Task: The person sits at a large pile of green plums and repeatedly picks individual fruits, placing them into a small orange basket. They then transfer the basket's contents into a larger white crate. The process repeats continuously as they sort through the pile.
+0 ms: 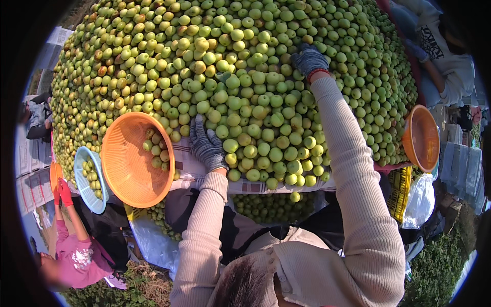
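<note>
A broad heap of small green fruit, possibly jujubes (245, 99), some with reddish-brown patches, covers a plaid cloth (184, 153). My left hand (207, 146), in a grey knit glove, rests at the near edge of the heap with its fingers spread against the fruit, holding none that I can see. Farther out and to the right, my right hand (310, 60), in the same kind of glove, reaches into the heap; its fingertips are partly hidden, so its grip cannot be told. Left of my left hand, a large orange plastic basket (138, 195) leans with several fruits inside.
A light-blue basket (79, 169) of fruit and a smaller orange basket (55, 176) stand at left, by a person in pink with red gloves (65, 193). Another orange basket (422, 138) is at right, near a person in a light top (456, 73). Fruit-filled containers sit below the cloth's edge.
</note>
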`<act>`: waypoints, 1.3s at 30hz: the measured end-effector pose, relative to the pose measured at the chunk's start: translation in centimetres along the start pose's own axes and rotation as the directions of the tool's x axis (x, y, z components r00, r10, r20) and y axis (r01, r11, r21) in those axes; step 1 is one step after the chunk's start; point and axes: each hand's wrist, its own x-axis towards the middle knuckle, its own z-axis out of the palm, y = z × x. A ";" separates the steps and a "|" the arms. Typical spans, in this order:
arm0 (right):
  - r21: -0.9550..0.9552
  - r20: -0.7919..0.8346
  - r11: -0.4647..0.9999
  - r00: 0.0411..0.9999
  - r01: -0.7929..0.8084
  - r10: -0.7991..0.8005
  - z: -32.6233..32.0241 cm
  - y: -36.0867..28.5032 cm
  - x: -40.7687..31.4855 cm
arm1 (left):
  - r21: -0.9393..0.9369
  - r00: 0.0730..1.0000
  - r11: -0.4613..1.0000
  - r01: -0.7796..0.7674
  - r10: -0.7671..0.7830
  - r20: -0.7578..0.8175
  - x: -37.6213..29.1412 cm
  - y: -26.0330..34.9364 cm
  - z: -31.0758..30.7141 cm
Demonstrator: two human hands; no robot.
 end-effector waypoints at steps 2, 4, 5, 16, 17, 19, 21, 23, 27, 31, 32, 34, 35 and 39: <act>0.032 0.125 0.999 0.992 -0.004 0.000 -0.6 0.1 -0.8 | -0.004 1.000 1.000 0.012 -0.012 -0.002 0.0 0.2 -0.1; 0.151 0.187 0.988 0.982 -0.029 0.000 -1.6 -0.4 -0.4 | 0.021 1.000 1.000 0.004 -0.004 0.010 0.1 0.3 -0.3; 0.238 0.132 0.971 0.991 0.000 -0.032 -2.1 -1.2 0.2 | 0.026 1.000 1.000 0.012 -0.013 0.019 0.1 0.4 -0.4; 0.207 -0.050 0.874 0.897 0.440 -0.440 -0.6 -13.6 6.0 | 0.027 0.995 0.998 0.060 -0.062 0.074 0.2 0.0 -0.2; 0.253 0.005 0.831 0.858 0.496 -0.513 -0.4 -13.3 5.5 | -0.018 0.998 0.999 0.041 -0.040 0.046 0.2 0.0 -0.1; 0.326 0.129 0.776 0.787 0.540 -0.603 -0.3 -12.1 4.0 | 0.009 0.997 0.998 0.055 -0.055 0.051 0.1 -0.1 -0.1; 0.385 0.307 0.785 0.735 0.485 -0.605 -0.1 -11.7 1.6 | -0.016 0.998 0.999 0.049 -0.048 0.039 0.1 0.0 0.0; 0.445 0.378 0.775 0.690 0.450 -0.618 -0.1 -11.3 -1.5 | -0.014 0.999 0.999 0.045 -0.044 0.030 0.1 0.0 -0.1; 0.358 0.377 0.721 0.615 0.593 -0.692 -1.5 -9.9 -5.5 | -0.011 0.998 0.999 0.034 -0.034 0.043 0.3 0.2 -0.4; 0.464 0.536 0.783 0.572 0.414 -0.621 -4.7 -11.4 -2.6 | 0.001 0.999 0.999 0.037 -0.037 0.016 0.4 0.5 -0.8; 0.551 0.451 0.765 0.651 0.334 -0.610 -5.0 -12.8 -1.6 | 0.014 0.999 0.999 0.044 -0.044 0.018 0.4 0.6 -0.8; 0.308 0.105 0.721 0.731 0.621 -0.674 -4.2 -17.4 0.1 | 0.045 0.998 0.998 0.052 -0.053 0.018 0.4 0.7 -0.9; 0.268 0.003 0.716 0.743 0.644 -0.669 -3.4 -19.9 0.6 | 0.019 0.994 0.996 0.092 -0.093 0.054 0.3 0.8 -1.0; 0.116 -0.133 0.667 0.677 0.736 -0.724 -0.3 -28.2 2.9 | 0.067 0.969 0.982 0.179 -0.188 0.161 0.3 0.9 -1.3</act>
